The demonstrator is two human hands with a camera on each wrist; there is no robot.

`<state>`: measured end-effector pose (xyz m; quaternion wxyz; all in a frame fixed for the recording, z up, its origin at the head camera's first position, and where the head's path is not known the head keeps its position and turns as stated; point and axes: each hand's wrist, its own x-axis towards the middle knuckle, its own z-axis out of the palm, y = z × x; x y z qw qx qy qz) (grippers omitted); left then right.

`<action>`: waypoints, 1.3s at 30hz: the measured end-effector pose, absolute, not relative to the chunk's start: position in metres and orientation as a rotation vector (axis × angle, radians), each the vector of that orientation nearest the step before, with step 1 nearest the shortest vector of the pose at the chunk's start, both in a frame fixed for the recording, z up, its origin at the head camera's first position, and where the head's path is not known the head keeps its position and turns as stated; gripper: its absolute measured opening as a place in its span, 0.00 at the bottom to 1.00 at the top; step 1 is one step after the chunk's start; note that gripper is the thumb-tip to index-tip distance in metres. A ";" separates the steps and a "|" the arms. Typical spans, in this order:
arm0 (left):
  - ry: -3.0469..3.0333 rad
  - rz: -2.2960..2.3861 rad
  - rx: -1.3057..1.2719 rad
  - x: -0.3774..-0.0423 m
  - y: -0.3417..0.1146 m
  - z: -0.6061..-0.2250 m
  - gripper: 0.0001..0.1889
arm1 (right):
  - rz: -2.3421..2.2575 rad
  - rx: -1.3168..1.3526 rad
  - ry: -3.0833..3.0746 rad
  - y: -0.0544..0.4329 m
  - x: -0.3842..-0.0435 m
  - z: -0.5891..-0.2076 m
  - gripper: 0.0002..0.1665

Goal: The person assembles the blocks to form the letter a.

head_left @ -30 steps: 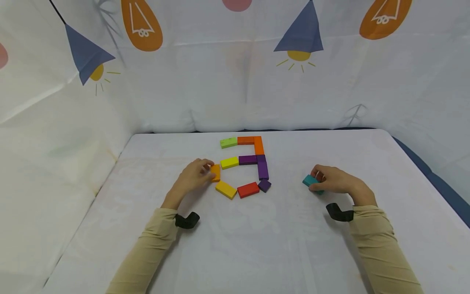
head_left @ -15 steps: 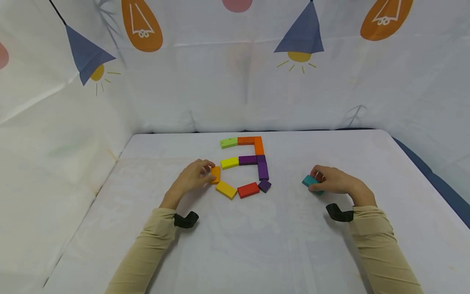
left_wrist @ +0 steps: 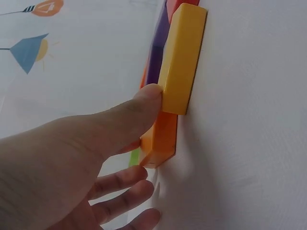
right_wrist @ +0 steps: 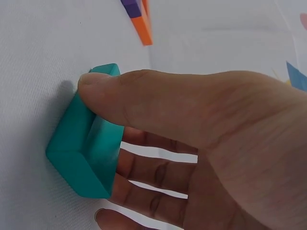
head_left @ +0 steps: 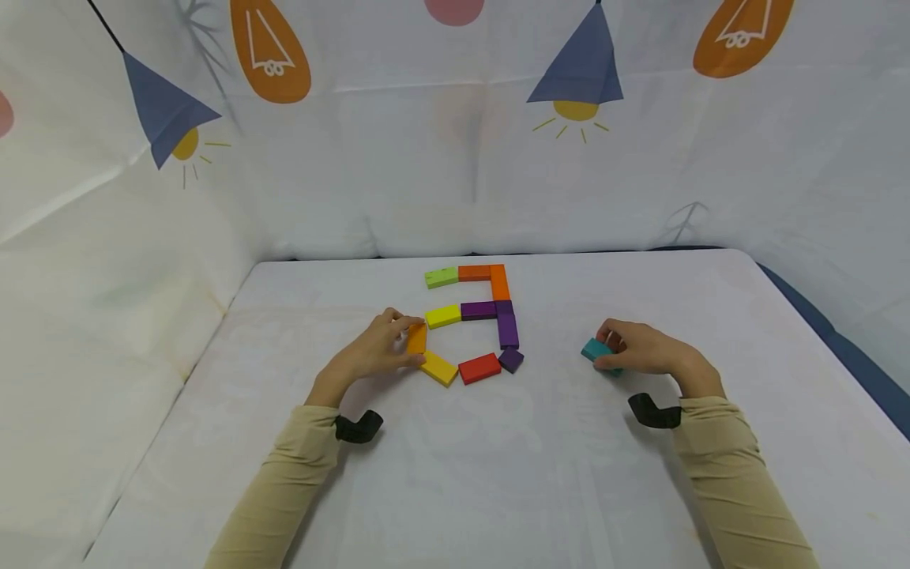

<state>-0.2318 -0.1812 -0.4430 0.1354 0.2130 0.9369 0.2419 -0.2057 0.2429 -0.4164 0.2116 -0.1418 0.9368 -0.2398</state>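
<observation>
My left hand [head_left: 373,348] is at the left side of a ring of coloured blocks. It spans a light-orange block [head_left: 416,339] between thumb and index finger. In the left wrist view the thumb's tip touches the end of an amber-yellow block [left_wrist: 181,62], beside the orange block [left_wrist: 163,136]; the other fingers are loosely bent. Off to the right, my right hand [head_left: 643,348] grips a teal block [head_left: 596,349] on the white table. The right wrist view has the thumb across the top of the teal block [right_wrist: 72,127], with fingers behind it.
A red block [head_left: 479,368], a dark purple block [head_left: 510,360], purple pieces [head_left: 479,310], a yellow block [head_left: 444,316], orange-red blocks [head_left: 474,273] and a lime block [head_left: 441,276] form the rest of the figure. White cloth [head_left: 426,182] hangs behind the table [head_left: 469,474].
My left thumb has moved down from the orange block's side to where it meets the amber-yellow block, and the index finger lies at its top. The right hand still holds the teal block.
</observation>
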 end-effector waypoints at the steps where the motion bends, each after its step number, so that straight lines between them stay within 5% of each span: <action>1: 2.711 0.700 0.624 -0.232 -0.181 -0.443 0.34 | -0.666 -0.396 2.600 0.242 -0.206 -0.416 0.25; 25: 2.673 0.734 0.716 -0.230 -0.183 -0.443 0.34 | -0.615 -0.452 2.529 0.227 -0.201 -0.413 0.24; 39: 2.613 0.709 1.083 -0.231 -0.181 -0.449 0.18 | -0.583 -0.486 2.526 0.208 -0.198 -0.415 0.24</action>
